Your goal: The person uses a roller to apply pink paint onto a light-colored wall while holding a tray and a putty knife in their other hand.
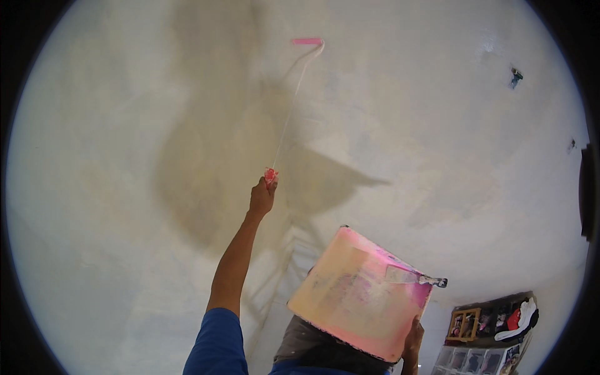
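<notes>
My left hand [262,195] is stretched up and out, its fingers wrapped round the red, paint-smeared handle of a long, thin-framed paint roller [287,119]. The small pink roller sleeve [307,41] is at the far end, against the pale mottled wall [400,125]. Low on the right, my right hand [412,340] grips the edge of a wide, shallow paint tray [350,294], held tilted. Pink and magenta stains cover the tray inside. A scraper [415,276] with a dark, paint-spotted handle lies across its right side, the handle sticking out past the rim.
Two small openings with wires [515,77] show in the wall at the right. A dark object [587,192] stands at the right rim. Lower right is a shelf [465,324] with a wooden frame, cloths and clear boxes. Shadows fall across the wall.
</notes>
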A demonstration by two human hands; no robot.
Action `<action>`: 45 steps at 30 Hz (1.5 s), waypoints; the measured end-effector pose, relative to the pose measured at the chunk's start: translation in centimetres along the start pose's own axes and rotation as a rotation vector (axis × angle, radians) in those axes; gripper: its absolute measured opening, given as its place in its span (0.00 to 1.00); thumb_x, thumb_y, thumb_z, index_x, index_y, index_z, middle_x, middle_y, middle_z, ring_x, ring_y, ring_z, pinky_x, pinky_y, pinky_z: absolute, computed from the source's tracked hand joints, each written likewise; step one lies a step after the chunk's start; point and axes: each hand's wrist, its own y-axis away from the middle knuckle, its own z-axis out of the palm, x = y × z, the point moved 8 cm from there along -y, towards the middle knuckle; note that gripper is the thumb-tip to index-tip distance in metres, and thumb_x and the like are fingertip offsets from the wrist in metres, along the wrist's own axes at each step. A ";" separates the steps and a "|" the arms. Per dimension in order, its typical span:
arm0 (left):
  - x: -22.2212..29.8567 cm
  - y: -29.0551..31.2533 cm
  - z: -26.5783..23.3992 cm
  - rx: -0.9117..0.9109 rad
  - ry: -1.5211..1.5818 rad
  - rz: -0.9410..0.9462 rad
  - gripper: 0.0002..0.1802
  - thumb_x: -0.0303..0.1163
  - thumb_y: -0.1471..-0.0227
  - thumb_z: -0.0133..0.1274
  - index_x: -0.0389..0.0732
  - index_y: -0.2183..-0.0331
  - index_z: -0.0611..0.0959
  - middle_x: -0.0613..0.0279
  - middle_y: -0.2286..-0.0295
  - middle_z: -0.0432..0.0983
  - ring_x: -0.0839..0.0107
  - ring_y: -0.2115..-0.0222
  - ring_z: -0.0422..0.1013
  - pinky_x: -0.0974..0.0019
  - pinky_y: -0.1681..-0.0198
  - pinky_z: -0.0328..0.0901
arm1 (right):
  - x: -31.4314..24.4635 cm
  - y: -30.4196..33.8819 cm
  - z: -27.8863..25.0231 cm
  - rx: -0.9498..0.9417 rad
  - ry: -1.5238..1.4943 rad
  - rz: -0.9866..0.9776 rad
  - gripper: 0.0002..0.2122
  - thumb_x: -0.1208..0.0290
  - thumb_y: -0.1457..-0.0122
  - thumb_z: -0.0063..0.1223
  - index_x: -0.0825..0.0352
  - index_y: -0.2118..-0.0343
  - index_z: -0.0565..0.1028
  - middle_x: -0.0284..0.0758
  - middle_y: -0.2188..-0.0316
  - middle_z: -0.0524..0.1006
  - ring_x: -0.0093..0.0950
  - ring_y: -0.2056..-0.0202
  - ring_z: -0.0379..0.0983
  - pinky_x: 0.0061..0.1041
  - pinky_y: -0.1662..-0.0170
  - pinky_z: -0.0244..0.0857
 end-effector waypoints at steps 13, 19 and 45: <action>2.0 5.2 3.7 0.020 0.220 0.041 0.17 0.41 0.44 0.48 0.34 0.63 0.74 0.40 0.72 0.76 0.43 0.68 0.73 0.50 0.67 0.67 | -2.3 0.7 0.0 -0.011 0.013 -0.040 0.33 0.45 0.36 0.27 0.79 0.62 0.72 0.46 0.71 0.77 0.32 0.71 0.69 0.36 0.66 0.62; 0.1 -7.4 -6.4 0.112 0.009 0.121 0.19 0.44 0.44 0.48 0.35 0.64 0.76 0.44 0.70 0.77 0.46 0.67 0.73 0.53 0.65 0.67 | -0.5 0.0 0.2 -0.040 -0.003 -0.007 0.31 0.47 0.36 0.29 0.78 0.55 0.71 0.45 0.65 0.76 0.32 0.64 0.71 0.32 0.61 0.64; -7.2 -1.3 -7.0 -0.014 -0.029 0.107 0.21 0.45 0.45 0.49 0.33 0.68 0.74 0.41 0.75 0.76 0.44 0.70 0.73 0.50 0.67 0.67 | -0.8 0.1 0.0 -0.040 -0.036 0.000 0.28 0.51 0.35 0.31 0.78 0.56 0.71 0.40 0.67 0.75 0.28 0.66 0.68 0.31 0.62 0.63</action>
